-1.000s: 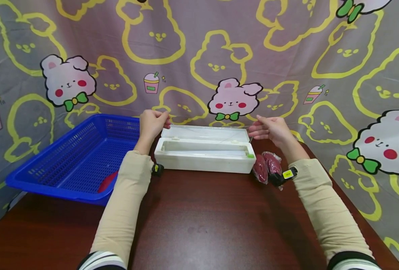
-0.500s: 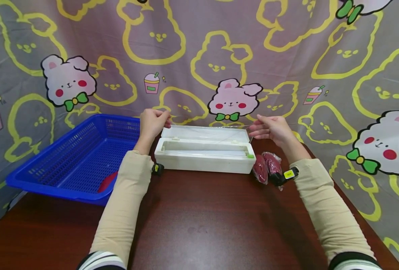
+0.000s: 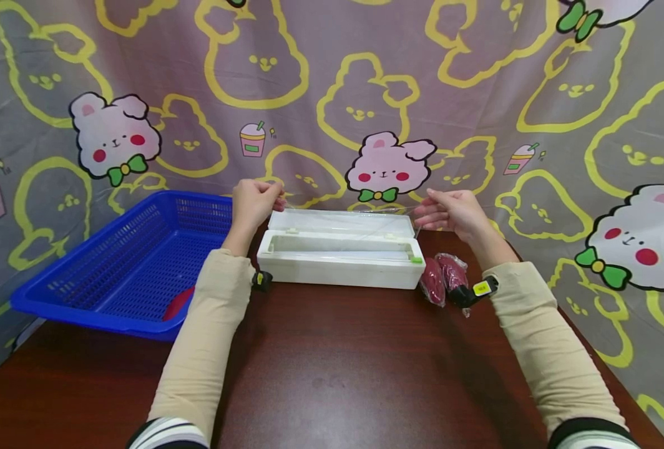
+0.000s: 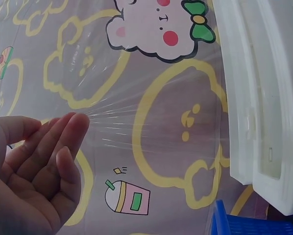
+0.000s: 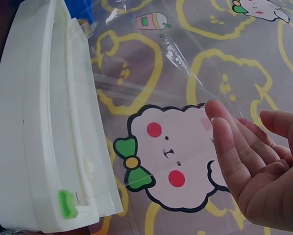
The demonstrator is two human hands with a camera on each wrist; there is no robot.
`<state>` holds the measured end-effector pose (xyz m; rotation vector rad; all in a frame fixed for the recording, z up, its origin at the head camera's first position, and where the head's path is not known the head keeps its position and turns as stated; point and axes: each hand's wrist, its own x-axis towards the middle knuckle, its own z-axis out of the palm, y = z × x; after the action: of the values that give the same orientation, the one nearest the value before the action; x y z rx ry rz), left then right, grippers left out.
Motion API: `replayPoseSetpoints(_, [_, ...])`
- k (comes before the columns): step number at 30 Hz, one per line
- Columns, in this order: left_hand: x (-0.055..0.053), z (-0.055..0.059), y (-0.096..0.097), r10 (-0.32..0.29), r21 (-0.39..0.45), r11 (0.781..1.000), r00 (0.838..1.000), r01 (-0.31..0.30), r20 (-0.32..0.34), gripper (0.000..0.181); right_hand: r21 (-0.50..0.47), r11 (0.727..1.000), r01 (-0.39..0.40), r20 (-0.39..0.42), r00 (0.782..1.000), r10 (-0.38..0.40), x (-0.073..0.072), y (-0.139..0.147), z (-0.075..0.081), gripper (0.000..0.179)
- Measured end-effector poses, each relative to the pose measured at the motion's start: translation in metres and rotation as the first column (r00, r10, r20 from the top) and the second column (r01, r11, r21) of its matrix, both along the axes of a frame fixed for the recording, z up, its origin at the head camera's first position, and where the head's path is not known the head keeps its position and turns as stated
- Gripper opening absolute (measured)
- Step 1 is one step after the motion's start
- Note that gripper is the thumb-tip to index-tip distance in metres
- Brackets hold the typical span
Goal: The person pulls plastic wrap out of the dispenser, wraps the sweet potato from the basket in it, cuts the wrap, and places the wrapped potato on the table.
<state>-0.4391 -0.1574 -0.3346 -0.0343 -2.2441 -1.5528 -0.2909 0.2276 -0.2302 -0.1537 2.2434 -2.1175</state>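
A long white cling film dispenser stands on the table with its hinged lid tipped back. Clear cling film stretches up from it between both hands. My left hand pinches one corner above the box's left end; creases fan out from those fingertips in the left wrist view. Above the right end, my right hand pinches the other corner between thumb and fingers. Its remaining fingers extend below the film edge. A green slider sits at the box's right end.
Left of the box is a blue perforated basket with a red object inside, partly hidden by the left sleeve. Two dark red oblong items in clear wrap lie beside the box's right end. A patterned curtain hangs close behind.
Both hands stay almost in place, with only a tiny upward shift. The film's edge between them shows more clearly than a second ago.
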Motion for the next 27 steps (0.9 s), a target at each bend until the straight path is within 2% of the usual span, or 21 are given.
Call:
replayPoseSetpoints(1, [-0.006, -0.004, -0.001, 0.015, 0.001, 1.000, 1.000, -0.015, -0.006, 0.039, -0.004, 1.000, 0.001, -0.001, 1.000, -0.001, 0.000, 0.000, 0.000, 0.033])
replayPoseSetpoints(2, [-0.005, -0.003, -0.001, 0.019, 0.002, 1.000, 1.000, -0.019, 0.005, 0.039, -0.008, 1.000, 0.003, -0.001, 1.000, -0.003, 0.000, 0.000, 0.001, 0.031])
replayPoseSetpoints(3, [0.012, 0.010, 0.002, 0.001, 0.025, 1.000, 1.000, -0.002, 0.014, 0.036, -0.012, 1.000, 0.006, -0.002, 1.000, -0.006, 0.000, 0.001, 0.001, 0.031])
replayPoseSetpoints(5, [0.018, 0.015, 0.002, -0.006, 0.060, 0.998, 1.000, 0.005, 0.015, 0.034, -0.019, 1.000, 0.013, -0.002, 1.000, -0.013, 0.001, 0.001, 0.002, 0.029])
replayPoseSetpoints(7, [0.030, 0.026, 0.003, -0.029, 0.096, 0.995, 1.000, 0.029, -0.004, 0.029, -0.024, 1.000, 0.018, -0.002, 1.000, -0.018, 0.002, 0.003, 0.003, 0.029])
replayPoseSetpoints(9, [0.051, 0.041, 0.007, -0.049, 0.112, 0.992, 0.999, 0.051, -0.015, 0.027, -0.033, 0.999, 0.022, -0.001, 1.000, -0.022, 0.002, 0.003, 0.005, 0.029])
replayPoseSetpoints(10, [0.036, 0.031, 0.004, -0.063, 0.132, 0.989, 0.997, 0.069, -0.052, 0.030, -0.040, 0.999, 0.021, 0.001, 1.000, -0.021, 0.002, 0.004, 0.005, 0.029])
replayPoseSetpoints(12, [0.058, 0.048, 0.009, -0.061, 0.110, 0.992, 0.997, 0.066, -0.047, 0.030, -0.057, 0.998, 0.021, 0.004, 1.000, -0.021, 0.002, 0.004, 0.007, 0.028])
replayPoseSetpoints(13, [0.061, 0.051, 0.010, -0.061, 0.107, 0.992, 0.997, 0.066, -0.055, 0.030, -0.068, 0.997, 0.021, 0.006, 1.000, -0.020, 0.002, 0.004, 0.007, 0.028])
replayPoseSetpoints(15, [0.081, 0.064, 0.015, -0.061, 0.094, 0.993, 0.997, 0.065, -0.040, 0.030, -0.085, 0.996, 0.019, 0.009, 1.000, -0.018, 0.001, 0.004, 0.009, 0.027])
replayPoseSetpoints(16, [0.077, 0.061, 0.013, -0.079, 0.117, 0.989, 0.995, 0.086, -0.064, 0.029, -0.094, 0.995, 0.018, 0.009, 1.000, -0.017, 0.001, 0.004, 0.009, 0.027])
replayPoseSetpoints(17, [0.090, 0.071, 0.017, -0.055, 0.082, 0.995, 0.998, 0.058, -0.040, 0.028, -0.102, 0.995, 0.018, 0.010, 1.000, -0.017, 0.001, 0.004, 0.010, 0.027])
replayPoseSetpoints(20, [0.116, 0.090, 0.024, -0.050, 0.056, 0.997, 0.998, 0.053, -0.040, 0.029, -0.091, 0.996, 0.014, 0.000, 1.000, -0.014, 0.001, 0.005, 0.012, 0.027])
replayPoseSetpoints(21, [0.124, 0.096, 0.026, -0.044, 0.043, 0.998, 0.998, 0.046, -0.039, 0.028, -0.084, 0.996, 0.014, -0.003, 1.000, -0.014, 0.001, 0.005, 0.012, 0.027])
replayPoseSetpoints(22, [0.125, 0.097, 0.027, -0.022, 0.012, 1.000, 0.999, 0.022, -0.049, 0.030, -0.081, 0.997, 0.013, -0.005, 1.000, -0.013, 0.001, 0.006, 0.013, 0.027])
replayPoseSetpoints(23, [0.139, 0.107, 0.032, 0.003, -0.025, 1.000, 1.000, -0.004, -0.029, 0.031, -0.074, 0.997, 0.013, -0.008, 1.000, -0.014, 0.001, 0.006, 0.013, 0.027])
replayPoseSetpoints(24, [0.143, 0.111, 0.033, 0.011, -0.038, 0.999, 0.999, -0.012, -0.032, 0.031, -0.067, 0.998, 0.013, -0.012, 1.000, -0.014, 0.001, 0.006, 0.014, 0.027])
replayPoseSetpoints(27, [0.142, 0.113, 0.034, 0.014, -0.048, 0.999, 0.999, -0.016, -0.051, 0.029, -0.086, 0.996, 0.008, -0.013, 1.000, -0.009, 0.000, 0.007, 0.015, 0.027])
